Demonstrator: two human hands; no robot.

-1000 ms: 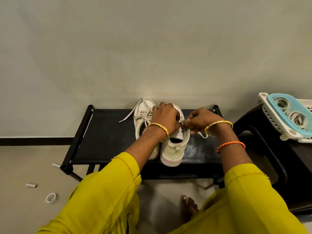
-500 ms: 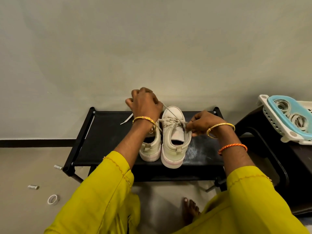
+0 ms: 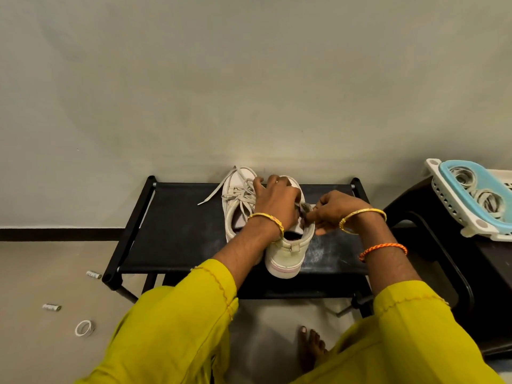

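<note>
- Your left grip point(image 3: 277, 202) has dropped from high at 12 o'clock, where it had the lace point(image 3: 304, 208) drawn out half a second ago. It is now back on the lacing of the right-side sneaker point(image 3: 286, 253). Your right grip point(image 3: 333, 210) has hardly shifted from that shoe's 3 o'clock side.
- Both grips are closed narrow on the lace. Your right thumb and forefinger pinch a short bit of it just over the eyelets. Your left fingers curl down over the tongue and meet it there, though the back of the hand hides how those fingertips hold.
- The two hands sit close together at the throat of the shoe, probably so one end stays taut while the other is crossed or threaded.
- The right-side sneaker stands upright on its sole near the middle of the black worktop point(image 3: 177, 231). Its long axis runs 6 to 12 o'clock, with the toe at 12 against the wall point(image 3: 249, 79) and the heel at 6 towards you. That turns the open throat your way, which suits lacing from above.
- The left-side sneaker point(image 3: 235, 209) stands just beside it at 9 o'clock and points the same way. Its laces are slack, and one loose lace end point(image 3: 212, 194) trails out over the worktop towards 10 o'clock, out of your hands' way.
- A basket point(image 3: 447, 202) sits well apart at 3 o'clock, and a tape roll point(image 3: 84, 328) lies on the floor at 8 o'clock.
</note>
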